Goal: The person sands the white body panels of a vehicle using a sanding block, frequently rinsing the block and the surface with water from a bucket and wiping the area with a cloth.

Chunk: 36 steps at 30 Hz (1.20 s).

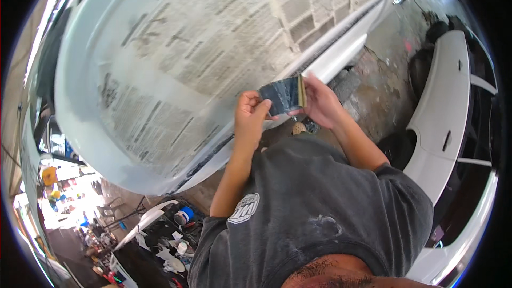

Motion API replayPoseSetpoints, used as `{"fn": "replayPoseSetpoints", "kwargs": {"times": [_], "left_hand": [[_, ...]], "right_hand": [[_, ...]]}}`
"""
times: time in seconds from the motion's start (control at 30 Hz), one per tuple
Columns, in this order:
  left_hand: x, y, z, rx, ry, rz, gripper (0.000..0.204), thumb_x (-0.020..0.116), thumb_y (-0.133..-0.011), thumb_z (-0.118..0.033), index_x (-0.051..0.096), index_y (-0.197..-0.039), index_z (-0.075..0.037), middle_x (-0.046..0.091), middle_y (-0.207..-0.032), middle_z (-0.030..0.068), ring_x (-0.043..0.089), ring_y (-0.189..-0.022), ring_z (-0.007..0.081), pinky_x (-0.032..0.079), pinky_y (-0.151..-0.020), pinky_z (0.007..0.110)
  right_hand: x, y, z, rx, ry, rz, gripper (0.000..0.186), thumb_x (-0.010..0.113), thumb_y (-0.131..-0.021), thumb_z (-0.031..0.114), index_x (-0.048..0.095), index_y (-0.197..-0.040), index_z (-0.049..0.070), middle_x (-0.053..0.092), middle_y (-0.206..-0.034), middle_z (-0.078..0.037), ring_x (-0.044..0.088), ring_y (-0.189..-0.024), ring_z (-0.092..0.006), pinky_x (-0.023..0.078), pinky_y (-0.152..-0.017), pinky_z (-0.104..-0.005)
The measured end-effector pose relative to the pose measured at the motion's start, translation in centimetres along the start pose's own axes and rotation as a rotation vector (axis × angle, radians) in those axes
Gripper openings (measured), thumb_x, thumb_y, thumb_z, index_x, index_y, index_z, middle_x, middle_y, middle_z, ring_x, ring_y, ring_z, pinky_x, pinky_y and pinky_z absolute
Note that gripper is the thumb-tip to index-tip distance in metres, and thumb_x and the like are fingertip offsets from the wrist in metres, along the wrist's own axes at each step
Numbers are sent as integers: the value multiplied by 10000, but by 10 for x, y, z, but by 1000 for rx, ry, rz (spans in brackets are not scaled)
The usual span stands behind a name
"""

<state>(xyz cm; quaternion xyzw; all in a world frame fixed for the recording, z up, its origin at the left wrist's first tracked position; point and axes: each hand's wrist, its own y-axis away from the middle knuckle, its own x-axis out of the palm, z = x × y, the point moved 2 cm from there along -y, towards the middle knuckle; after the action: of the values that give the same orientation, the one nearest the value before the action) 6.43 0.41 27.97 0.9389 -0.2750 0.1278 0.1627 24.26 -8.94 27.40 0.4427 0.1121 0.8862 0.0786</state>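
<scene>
In front of my chest, a dark grey sheet that looks like sandpaper (279, 96), with pale smears on it, is stretched between my two hands. My left hand (248, 114) pinches its left edge, the thumb on top and the fingers curled underneath. At the other end, my right hand (323, 102) grips the sheet beside a thin yellowish strip (302, 92), its fingers partly hidden behind. Both hands are close to the near edge of a white car body (314, 68), whose large window area is covered with newspaper (186, 69).
Another white car (440, 112) stands along the right side. Between the cars the concrete floor (373, 82) is stained. At the lower left, a cluttered dark surface holds a blue-banded can (184, 215), a small white container (182, 247) and scraps. Shelves of supplies (98, 237) lie beyond.
</scene>
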Motion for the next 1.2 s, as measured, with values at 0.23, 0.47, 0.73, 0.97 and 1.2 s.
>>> {"fn": "replayPoseSetpoints", "kwargs": {"times": [0.23,0.47,0.73,0.97,1.2], "left_hand": [[-21,29,-32,195,-314,64,243,614,-976,-40,557,-1213,-24,640,-963,56,629,-839,105,591,-622,281],[-70,55,-55,247,-258,112,219,612,-994,-67,584,-1209,-39,653,-1000,52,627,-837,103,582,-680,274],[-185,109,-138,840,-543,-462,246,620,-997,-102,635,-1234,-37,661,-1142,77,618,-998,164,505,-810,303],[-216,123,-220,1097,-968,-738,285,621,-969,-71,625,-1248,-14,598,-1314,147,550,-1219,303,461,-988,393],[-250,141,-266,1172,-1369,-826,384,640,-962,-109,580,-1329,-13,425,-1522,187,332,-1443,387,299,-1169,519]], "right_hand": [[29,12,-44,-140,147,-150,517,736,-876,135,531,-1328,-10,686,-1144,-137,704,-896,-202,593,-679,-307],[105,4,-68,38,-113,270,551,672,-897,218,520,-1365,-30,685,-1158,-168,702,-962,-282,607,-740,-385],[219,-83,116,-1202,855,-188,519,534,-970,107,462,-1482,66,585,-1360,-145,541,-1265,-255,407,-1104,-377],[347,-176,44,-1771,1996,40,436,478,-1033,197,512,-1442,51,452,-1546,-174,358,-1477,-323,220,-1246,-468],[307,-156,115,-1511,2251,167,586,451,-1055,425,401,-1556,126,341,-1641,-26,261,-1536,-229,117,-1277,-472]]}}
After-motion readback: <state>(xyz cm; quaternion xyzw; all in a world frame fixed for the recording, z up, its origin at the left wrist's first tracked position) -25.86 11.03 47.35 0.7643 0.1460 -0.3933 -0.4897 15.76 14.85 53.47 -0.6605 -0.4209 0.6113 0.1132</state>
